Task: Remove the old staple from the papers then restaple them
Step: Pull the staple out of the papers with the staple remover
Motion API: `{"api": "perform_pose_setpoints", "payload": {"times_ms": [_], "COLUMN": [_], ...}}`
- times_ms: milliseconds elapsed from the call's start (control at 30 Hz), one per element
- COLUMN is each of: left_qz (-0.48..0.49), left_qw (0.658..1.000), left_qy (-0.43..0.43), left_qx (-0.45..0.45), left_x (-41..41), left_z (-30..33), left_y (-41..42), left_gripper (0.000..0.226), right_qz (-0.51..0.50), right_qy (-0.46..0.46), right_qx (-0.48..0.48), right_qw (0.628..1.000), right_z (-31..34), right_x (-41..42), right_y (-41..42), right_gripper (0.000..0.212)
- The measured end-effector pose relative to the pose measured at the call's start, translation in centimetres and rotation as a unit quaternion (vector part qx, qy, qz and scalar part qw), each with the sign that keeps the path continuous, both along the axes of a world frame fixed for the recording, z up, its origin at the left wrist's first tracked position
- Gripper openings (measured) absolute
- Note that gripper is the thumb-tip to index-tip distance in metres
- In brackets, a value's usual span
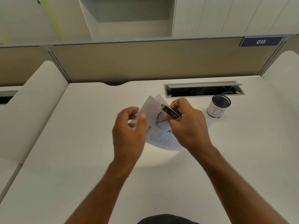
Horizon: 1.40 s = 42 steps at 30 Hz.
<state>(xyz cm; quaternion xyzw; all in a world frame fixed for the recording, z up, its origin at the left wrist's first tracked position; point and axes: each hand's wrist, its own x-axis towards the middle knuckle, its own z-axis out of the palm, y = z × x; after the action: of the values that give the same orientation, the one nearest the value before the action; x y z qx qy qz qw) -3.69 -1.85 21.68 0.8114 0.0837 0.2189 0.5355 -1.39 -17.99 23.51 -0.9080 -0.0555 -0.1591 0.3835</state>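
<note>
**A:** Where are the papers (159,126)?

**B:** Held up off the white surface (80,143), roughly in the middle of the view, between the two hands. The sheets tilt away from the person, with two upper corners fanning apart at the top. There is printed text and a line drawing on the facing page.

**A:** What is the left hand (129,131) doing?

**B:** It sits at the left edge of the sheets, fingers curled and the thumb lying against the paper. The edge seems pinched between thumb and fingers, though blur there makes the contact itself hard to read.

**A:** And the right hand (187,125)?

**B:** It is closed around a small metal stapler (171,113), dark on top with a shiny front end. The stapler points up and to the left, its front end lying over the upper part of the papers. Whether its mouth actually grips the sheets, I cannot tell.

**A:** Can you see any staple?

**B:** Too small to make out.

**A:** What else is on the surface?

**B:** A black mesh cup (217,108) wrapped in a white label with handwritten letters, standing to the right of the hands and well apart from them. Behind it a cable slot (203,91) is set into the surface, its lid raised. A beige partition (145,62) runs along the back, carrying a blue plate (261,41) marked 015.
</note>
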Motion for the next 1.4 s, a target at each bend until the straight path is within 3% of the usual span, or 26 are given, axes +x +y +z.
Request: {"api": "perform_pose_setpoints", "payload": {"times_ms": [67, 200, 267, 467, 567, 667, 800, 967, 1167, 1400], "left_qz": [-0.048, -0.128, -0.119, -0.124, -0.105, -0.105, -0.103, -0.083, -0.063, -0.029], "left_qw": [0.99, 0.907, 0.88, 0.89, 0.905, 0.906, 0.92, 0.918, 0.911, 0.93], "left_qy": [0.064, 0.135, 0.138, 0.123, 0.122, 0.129, 0.117, 0.129, 0.13, 0.066], "left_qx": [-0.115, -0.377, -0.439, -0.42, -0.394, -0.388, -0.36, -0.366, -0.385, -0.361], "left_x": [-0.8, -1.5, -1.4, -0.8, -0.6, -0.2, 0.1, -0.1, -0.5, -0.9], "left_z": [0.0, 0.5, 0.8, 0.7, 0.5, 0.5, 0.4, -0.1, -0.2, 0.2], "left_y": [-1.4, -2.5, -2.1, -0.7, -0.2, 0.4, 0.6, -0.1, -0.6, -1.6], "left_gripper": [0.02, 0.029, 0.031, 0.046, 0.03, 0.031, 0.038, 0.03, 0.031, 0.023], "right_qz": [-0.027, -0.032, -0.022, 0.035, 0.054, 0.056, 0.048, 0.024, 0.025, 0.031], "right_qy": [-0.07, -0.112, -0.132, -0.126, -0.099, -0.064, 0.016, 0.065, 0.051, -0.023], "right_qx": [-0.035, -0.035, -0.041, -0.081, -0.071, -0.055, 0.099, 0.188, 0.19, 0.097], "right_qw": [0.997, 0.993, 0.99, 0.988, 0.991, 0.995, 0.994, 0.98, 0.98, 0.995], "right_z": [-0.3, -0.9, -1.2, -1.6, -1.6, -1.3, -0.6, -1.0, -1.7, -1.6], "right_x": [-0.9, -2.9, -3.6, -4.7, -5.0, -4.8, -4.1, -3.3, -3.6, -4.0], "right_y": [1.1, 3.4, 4.1, 4.7, 4.6, 4.0, 3.3, 3.5, 4.3, 4.9], "right_gripper": [0.021, 0.016, 0.014, 0.022, 0.026, 0.024, 0.012, 0.014, 0.021, 0.017]}}
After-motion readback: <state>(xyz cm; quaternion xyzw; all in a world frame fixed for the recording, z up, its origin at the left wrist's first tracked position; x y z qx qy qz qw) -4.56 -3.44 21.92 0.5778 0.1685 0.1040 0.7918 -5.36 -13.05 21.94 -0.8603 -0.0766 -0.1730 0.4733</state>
